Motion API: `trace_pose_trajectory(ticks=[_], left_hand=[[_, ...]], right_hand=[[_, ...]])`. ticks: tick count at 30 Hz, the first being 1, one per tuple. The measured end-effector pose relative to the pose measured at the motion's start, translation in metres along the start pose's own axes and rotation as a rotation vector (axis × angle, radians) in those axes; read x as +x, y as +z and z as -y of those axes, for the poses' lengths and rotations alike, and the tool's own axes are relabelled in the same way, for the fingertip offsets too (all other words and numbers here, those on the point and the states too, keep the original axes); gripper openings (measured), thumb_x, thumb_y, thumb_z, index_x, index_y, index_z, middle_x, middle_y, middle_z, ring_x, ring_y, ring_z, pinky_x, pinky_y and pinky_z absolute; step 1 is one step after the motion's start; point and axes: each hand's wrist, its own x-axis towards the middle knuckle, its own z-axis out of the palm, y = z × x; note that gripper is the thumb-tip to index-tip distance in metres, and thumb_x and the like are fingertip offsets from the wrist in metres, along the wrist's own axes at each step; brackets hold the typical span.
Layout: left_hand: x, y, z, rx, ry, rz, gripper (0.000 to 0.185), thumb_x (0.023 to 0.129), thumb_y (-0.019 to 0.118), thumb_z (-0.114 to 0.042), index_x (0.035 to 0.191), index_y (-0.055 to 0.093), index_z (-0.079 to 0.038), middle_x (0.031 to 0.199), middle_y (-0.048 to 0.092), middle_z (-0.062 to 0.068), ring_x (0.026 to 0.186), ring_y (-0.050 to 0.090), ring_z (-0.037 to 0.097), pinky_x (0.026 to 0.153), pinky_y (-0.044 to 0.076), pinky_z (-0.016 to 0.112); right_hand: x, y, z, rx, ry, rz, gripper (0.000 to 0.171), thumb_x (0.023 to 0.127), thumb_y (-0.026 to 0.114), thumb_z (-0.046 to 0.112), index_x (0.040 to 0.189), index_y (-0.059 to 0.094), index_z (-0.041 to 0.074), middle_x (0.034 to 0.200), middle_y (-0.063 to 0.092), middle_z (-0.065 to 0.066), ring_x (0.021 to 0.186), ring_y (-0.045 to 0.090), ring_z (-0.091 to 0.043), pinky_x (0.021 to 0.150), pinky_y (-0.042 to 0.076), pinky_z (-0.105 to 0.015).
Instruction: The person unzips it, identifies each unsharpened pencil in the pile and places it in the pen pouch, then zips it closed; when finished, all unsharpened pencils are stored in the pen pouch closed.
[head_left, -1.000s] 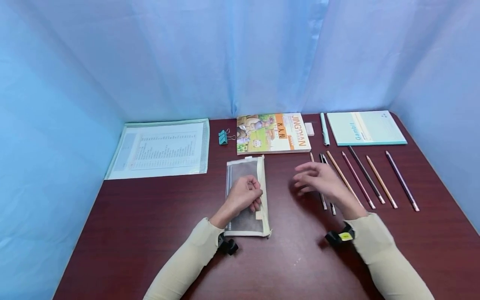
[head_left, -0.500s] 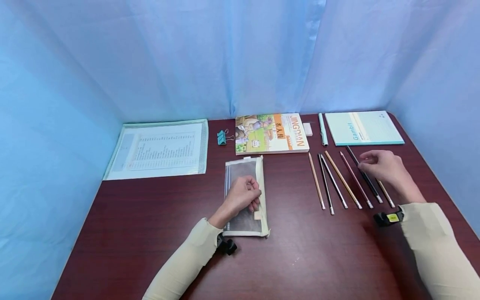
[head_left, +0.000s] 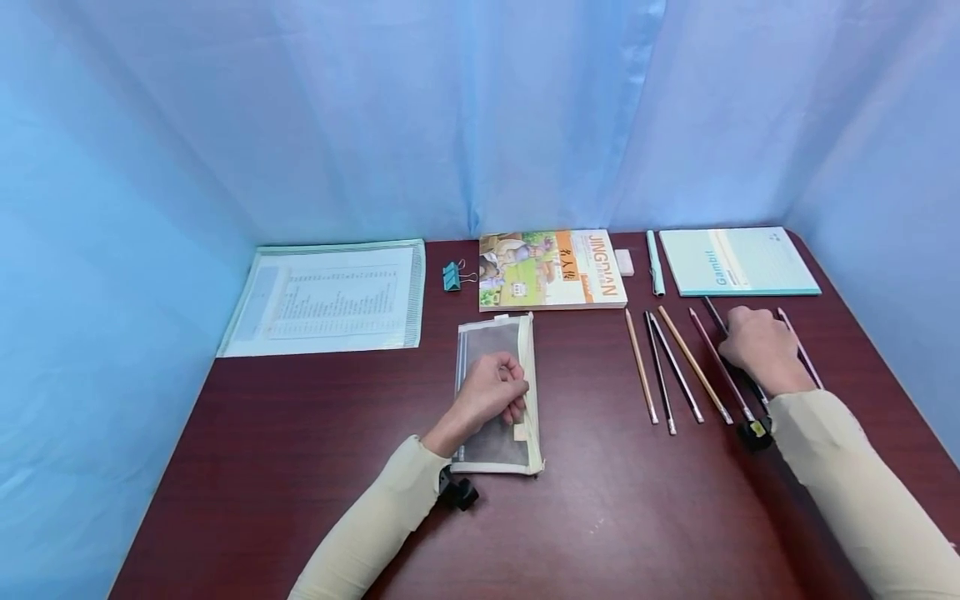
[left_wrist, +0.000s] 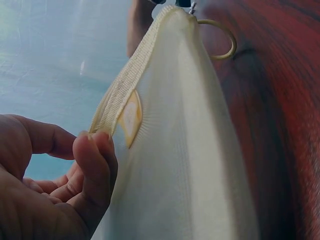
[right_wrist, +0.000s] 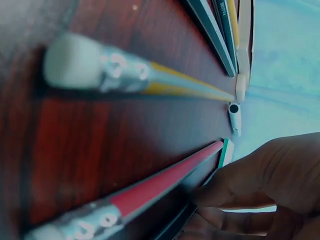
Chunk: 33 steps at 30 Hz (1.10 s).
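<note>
Pencils [head_left: 678,367] lie in a row toward the desk's [head_left: 300,433] right edge: thin, stiff, light, likely to roll; best pinched mid-shaft. Right hand [head_left: 757,346] curls over the dark one [right_wrist: 172,227], apparently pinching it. Left hand [head_left: 491,396] pinches the soft mesh pouch's [head_left: 495,342] woven edge, mid-desk.

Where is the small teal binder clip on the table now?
In the head view, the binder clip lies at the table's far side, between the sheet in the plastic sleeve and the picture book.
</note>
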Motion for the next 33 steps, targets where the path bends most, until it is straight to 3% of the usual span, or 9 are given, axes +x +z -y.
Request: trace_pose_trajectory(ticks=[4,8,11,13,15,19,22,27,33], left_hand=[[0.0,0.001,-0.001,0.004,0.001,0.002,0.009,0.087,0.054,0.002,0.083,0.053,-0.005,0.055,0.059,0.002,0.041,0.053,0.009,0.037,0.047,0.02],[0.001,0.001,-0.001,0.011,0.001,0.004,0.008,0.088,0.054,0.002,0.084,0.053,-0.005,0.056,0.059,0.002,0.041,0.053,0.009,0.037,0.047,0.02],[0.001,0.0,-0.001,0.023,0.003,0.001,0.008,0.088,0.054,0.001,0.084,0.053,-0.005,0.056,0.059,0.002,0.041,0.053,0.009,0.037,0.047,0.021],[0.001,0.0,-0.001,0.027,0.007,0.001,0.007,0.088,0.054,0.001,0.084,0.053,-0.005,0.056,0.059,0.003,0.041,0.053,0.009,0.037,0.047,0.021],[0.001,-0.001,0.0,0.031,0.013,0.003,0.007,0.088,0.054,0.001,0.084,0.053,-0.005,0.056,0.059,0.002,0.04,0.053,0.009,0.037,0.048,0.021],[0.001,-0.001,0.0,0.021,0.015,0.004,0.008,0.088,0.053,0.001,0.084,0.053,-0.005,0.056,0.059,0.002,0.041,0.053,0.009,0.038,0.047,0.02],[0.001,-0.001,0.0,0.009,0.011,0.0,0.009,0.088,0.053,0.002,0.083,0.053,-0.005,0.056,0.059,0.002,0.041,0.053,0.009,0.037,0.047,0.019],[0.0,0.0,0.0,0.0,0.003,0.002,0.009,0.088,0.054,0.002,0.083,0.053,-0.005,0.056,0.059,0.002,0.041,0.053,0.009,0.038,0.048,0.02],[0.0,0.001,0.0,0.005,-0.003,-0.004,0.008,0.088,0.054,0.002,0.084,0.053,-0.005,0.056,0.059,0.002,0.041,0.053,0.01,0.037,0.047,0.02]], right_hand=[[-0.004,-0.007,-0.003,0.034,0.006,0.003,0.012,0.078,0.057,0.008,0.076,0.052,-0.003,0.072,0.057,-0.027,0.063,0.055,-0.037,0.047,0.044,-0.043],[-0.012,-0.021,-0.004,0.099,0.02,0.003,0.022,0.079,0.06,0.017,0.073,0.045,0.003,0.061,0.045,-0.01,0.058,0.045,-0.028,0.047,0.036,-0.035],[-0.018,-0.03,0.004,0.161,-0.015,-0.006,0.029,0.084,0.061,0.022,0.087,0.055,-0.006,0.07,0.055,-0.019,0.066,0.052,-0.033,0.051,0.04,-0.036],[-0.022,-0.032,0.013,0.234,-0.061,0.0,0.036,0.086,0.062,0.021,0.104,0.061,-0.011,0.083,0.065,-0.027,0.071,0.062,-0.035,0.056,0.047,-0.035],[-0.027,-0.029,0.026,0.372,-0.099,0.046,0.049,0.089,0.062,0.017,0.127,0.055,-0.014,0.102,0.068,-0.031,0.076,0.07,-0.028,0.063,0.058,-0.037],[-0.036,-0.012,0.06,0.724,-0.171,0.219,0.055,0.091,0.056,0.004,0.139,0.041,-0.018,0.095,0.069,-0.019,0.072,0.069,-0.006,0.067,0.065,-0.033],[-0.04,0.004,0.085,0.916,-0.225,0.363,0.058,0.092,0.054,-0.002,0.144,0.034,-0.018,0.095,0.07,-0.01,0.078,0.068,-0.005,0.068,0.066,-0.034],[-0.041,0.028,0.12,1.071,-0.252,0.535,0.057,0.093,0.056,-0.003,0.144,0.035,-0.016,0.098,0.074,-0.012,0.081,0.072,-0.012,0.066,0.065,-0.035],[-0.038,0.052,0.154,1.101,-0.25,0.604,0.056,0.091,0.057,-0.002,0.142,0.039,-0.016,0.094,0.074,-0.01,0.078,0.071,-0.012,0.062,0.064,-0.031]])
